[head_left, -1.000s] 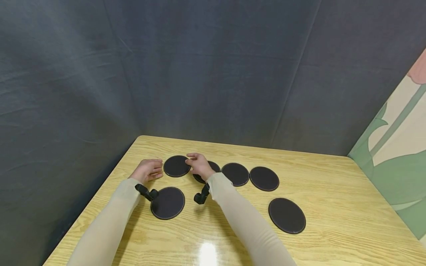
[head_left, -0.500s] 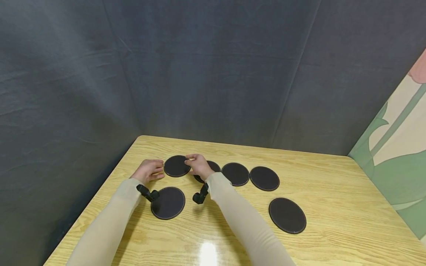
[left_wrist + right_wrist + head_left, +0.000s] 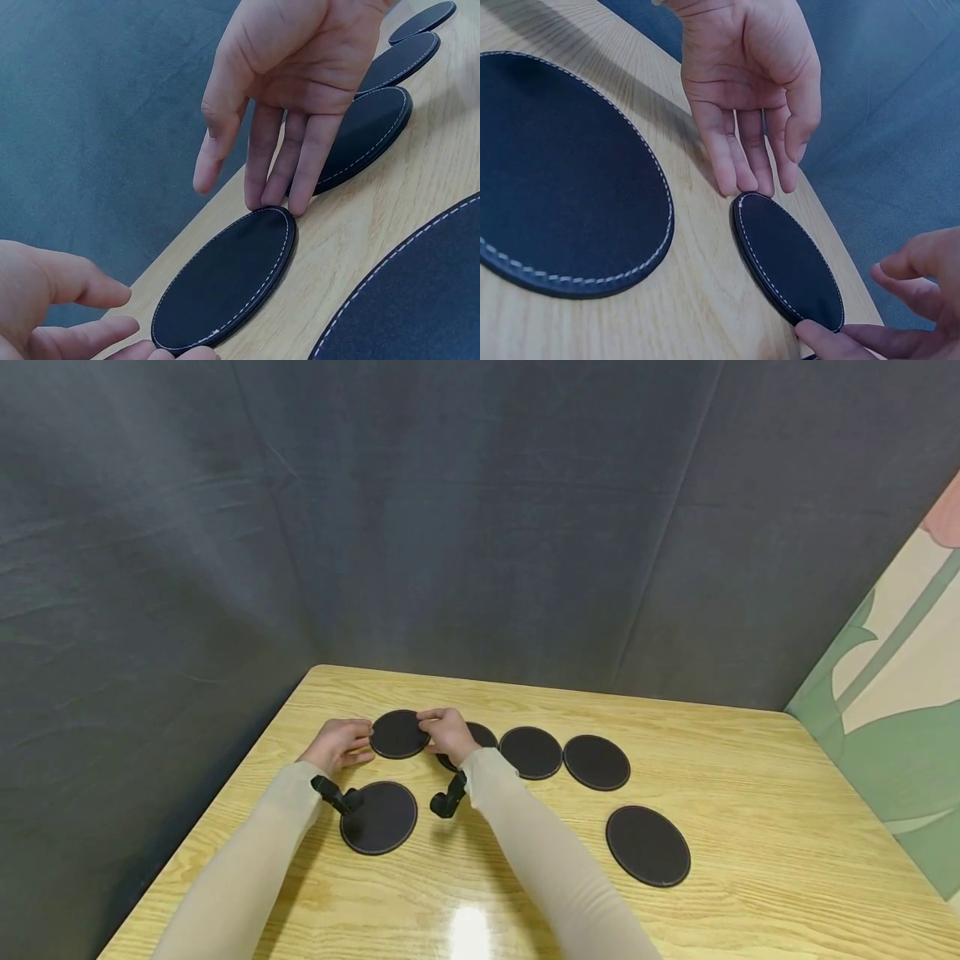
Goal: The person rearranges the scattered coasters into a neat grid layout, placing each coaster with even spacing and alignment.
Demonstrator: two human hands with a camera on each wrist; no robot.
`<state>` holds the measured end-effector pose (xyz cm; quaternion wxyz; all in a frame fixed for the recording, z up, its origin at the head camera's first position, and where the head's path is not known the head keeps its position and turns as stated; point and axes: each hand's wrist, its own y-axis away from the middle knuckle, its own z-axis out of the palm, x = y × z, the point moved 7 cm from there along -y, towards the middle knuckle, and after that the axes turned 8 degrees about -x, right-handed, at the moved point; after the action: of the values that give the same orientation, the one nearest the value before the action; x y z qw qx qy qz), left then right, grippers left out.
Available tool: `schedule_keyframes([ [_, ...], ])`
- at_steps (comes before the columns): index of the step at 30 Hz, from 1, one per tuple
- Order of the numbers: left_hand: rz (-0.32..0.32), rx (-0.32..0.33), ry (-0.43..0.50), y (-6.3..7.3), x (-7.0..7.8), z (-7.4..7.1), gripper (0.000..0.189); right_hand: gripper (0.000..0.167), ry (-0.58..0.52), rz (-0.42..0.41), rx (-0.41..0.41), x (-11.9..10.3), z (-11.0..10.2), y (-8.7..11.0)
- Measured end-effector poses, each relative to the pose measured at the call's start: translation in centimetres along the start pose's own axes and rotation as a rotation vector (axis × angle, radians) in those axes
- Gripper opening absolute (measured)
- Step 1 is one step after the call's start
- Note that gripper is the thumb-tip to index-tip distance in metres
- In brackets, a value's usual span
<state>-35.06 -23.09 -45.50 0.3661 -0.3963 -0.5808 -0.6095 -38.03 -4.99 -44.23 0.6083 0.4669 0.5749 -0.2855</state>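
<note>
A round black coaster (image 3: pixel 400 734) with pale stitching lies flat at the far left of the table, between both hands. My left hand (image 3: pixel 339 745) is at its left edge, and the fingertips touch the rim in the right wrist view. From the opposite side my right hand (image 3: pixel 452 735) meets the rim; its fingers (image 3: pixel 274 169) are fairly straight in the left wrist view. Neither thumb grips the coaster. Partly under the right hand is a second coaster (image 3: pixel 482 735). Nearer me, another coaster (image 3: pixel 379 818) lies below the left wrist's camera.
Two more coasters, one (image 3: pixel 531 752) beside the other (image 3: pixel 597 762), continue the back row to the right. A separate coaster (image 3: pixel 648 847) lies at the front right. The wooden table (image 3: pixel 750 793) ends at a dark curtain (image 3: pixel 480 527) behind and to the left.
My left hand has shifted slightly right, up to the coaster's edge. The right hand has moved only a little. The other coasters stay where they were.
</note>
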Motion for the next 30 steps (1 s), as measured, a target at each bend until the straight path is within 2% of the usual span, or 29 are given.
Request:
schedule_keyframes([
  [11, -0.004, 0.006, -0.006, 0.0, -0.1, -0.3, 0.056, 0.030, -0.030, 0.009, 0.023, 0.2, -0.3, 0.0],
  [22, 0.060, 0.042, -0.036, 0.4, 0.4, -0.6, 0.053, 0.032, -0.095, 0.001, 0.010, 0.0, -0.6, 0.5],
  [27, 0.089, 0.056, -0.017, 0.7, 1.0, -0.7, 0.054, 0.033, -0.127, -0.023, 0.026, -0.1, -1.0, 0.4],
  [30, 0.085, 0.064, -0.001, 0.8, 1.0, -0.7, 0.055, 0.033, -0.136, -0.039, 0.034, 0.0, -1.3, 0.4],
])
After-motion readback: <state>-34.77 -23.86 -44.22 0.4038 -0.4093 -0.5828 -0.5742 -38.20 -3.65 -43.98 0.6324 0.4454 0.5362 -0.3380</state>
